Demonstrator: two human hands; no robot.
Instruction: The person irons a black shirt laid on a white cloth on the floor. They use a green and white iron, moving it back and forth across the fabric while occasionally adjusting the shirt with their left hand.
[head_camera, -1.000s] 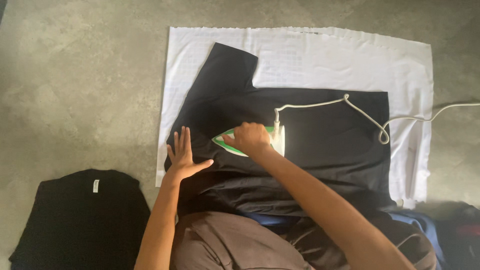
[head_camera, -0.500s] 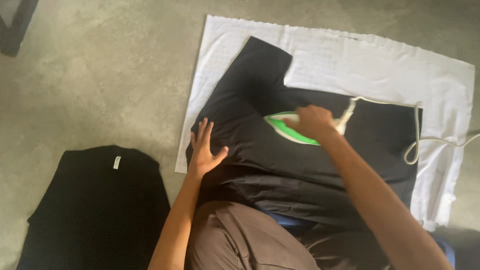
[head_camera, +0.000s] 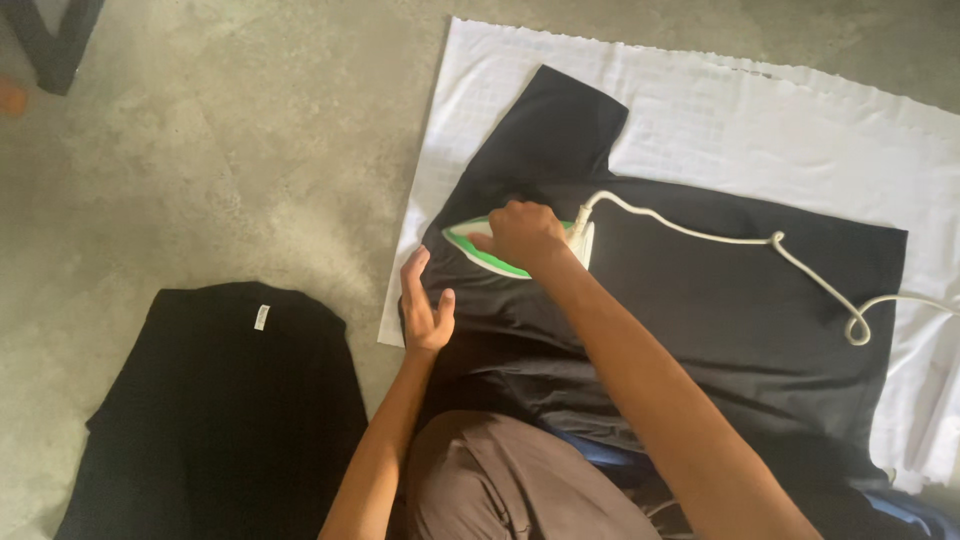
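Observation:
A black shirt (head_camera: 720, 320) lies spread on a white cloth (head_camera: 760, 110) on the concrete floor. My right hand (head_camera: 522, 236) grips the handle of a green and white iron (head_camera: 478, 250) that rests on the shirt near its left shoulder, tip pointing left. A white cord (head_camera: 760, 245) runs from the iron's back across the shirt to the right. My left hand (head_camera: 426, 308) lies flat on the shirt's left edge, fingers together, just below the iron's tip.
A second black garment (head_camera: 220, 410) with a small white label lies folded on the floor at lower left. A dark furniture leg (head_camera: 55, 40) stands at the top left corner. My knee in brown trousers (head_camera: 510, 480) is at the bottom centre.
The iron has slid left across the shirt toward the shoulder and sleeve. My left hand has drawn its fingers together and stays at the shirt's left edge. The view has shifted.

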